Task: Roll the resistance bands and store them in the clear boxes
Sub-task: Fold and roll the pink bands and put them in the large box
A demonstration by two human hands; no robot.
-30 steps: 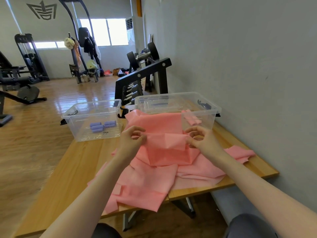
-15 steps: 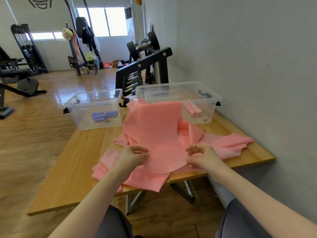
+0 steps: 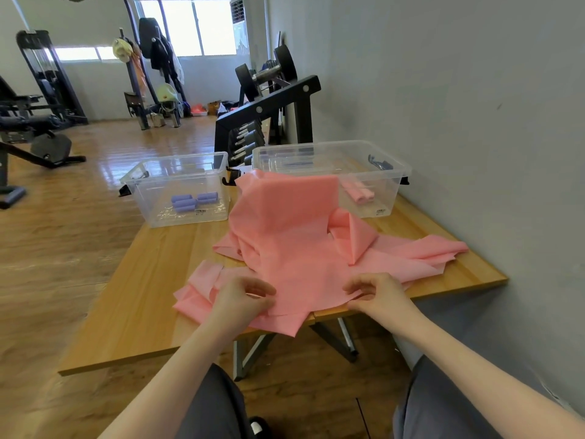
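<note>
A wide pink resistance band (image 3: 294,236) lies stretched over a heap of other pink bands (image 3: 421,251) on the wooden table (image 3: 152,280). Its far end is draped over the rim of the right clear box (image 3: 392,172). My left hand (image 3: 240,299) and my right hand (image 3: 376,294) each pinch a near corner of this band at the table's front edge. The right box holds rolled pink bands (image 3: 359,191). The left clear box (image 3: 139,188) holds three rolled purple bands (image 3: 193,201).
A grey wall runs close along the table's right side. A black dumbbell rack (image 3: 269,115) stands right behind the boxes. Gym machines (image 3: 41,90) and a coat stand sit far off on the wooden floor to the left.
Both hands pulled the band's near end from mid-table toward me to the front edge, laying it out flat and long. In the last half second they hardly moved.
</note>
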